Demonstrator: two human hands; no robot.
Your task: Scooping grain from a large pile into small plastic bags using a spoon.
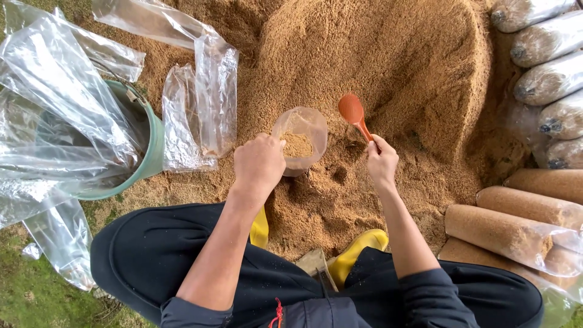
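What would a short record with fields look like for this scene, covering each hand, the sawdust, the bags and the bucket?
left hand: holds a clear plastic bag open, some sawdust inside
right hand: grips an orange scoop, raised over the pile
sawdust pile: large, tan, in front of the person
filled bags: stacked at right, packed into logs
empty bags: clear, lying at left
bucket: green, draped with empty bags
boots: yellow, at pile's edge

An outdoor bagging site on grassy ground (24,291): a big sawdust heap (376,67), filled plastic bags (516,234) stacked beside it, empty bags (54,91) in a green bucket (152,146).
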